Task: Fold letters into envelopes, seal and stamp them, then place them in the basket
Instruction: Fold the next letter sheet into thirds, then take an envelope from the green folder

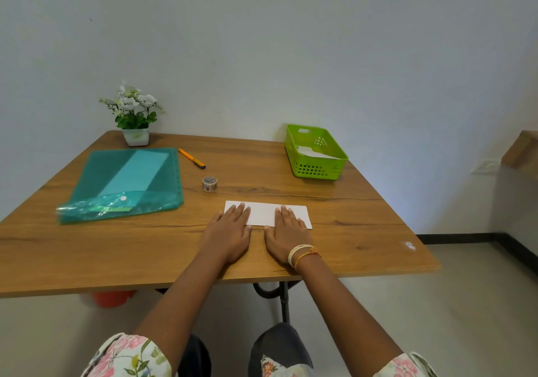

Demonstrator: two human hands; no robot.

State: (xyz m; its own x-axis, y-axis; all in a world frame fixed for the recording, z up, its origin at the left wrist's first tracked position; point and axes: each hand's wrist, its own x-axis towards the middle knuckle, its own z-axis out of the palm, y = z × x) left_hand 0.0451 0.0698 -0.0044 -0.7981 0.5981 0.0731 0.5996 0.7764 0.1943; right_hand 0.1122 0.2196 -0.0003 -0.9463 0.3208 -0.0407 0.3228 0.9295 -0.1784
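- Left hand (230, 232): one; flat, fingers straight and together, pressing the left end of the folded white paper (263, 214); grip wide, nothing held.
- Right hand (286, 231): one; flat, fingers straight, pressing the right part of the same paper; grip wide, nothing held. Several pale and orange bands at the wrist.
- Folded white paper: one; a long strip lying flat on the bench (364, 231), near the front edge and at the middle. Both hands cover parts of its near edge; whether it is a letter or an envelope cannot be told.
- Tape roll (209, 184): one; small, patterned, standing on the bench just beyond the paper, to the left. Pattern too small to read.
- Pen (192, 158): one; orange with a dark tip, lying beyond the roll.
- Green folder (110, 172): one; translucent, at the left of the bench, a pale sheet showing through it; contents otherwise unclear.
- Green basket (316, 168): one; perforated, at the far right of the bench. White paper lies inside; the walls hide most of it, count unclear.
- Potted plant (135, 114): one; white flowers, at the far left corner.
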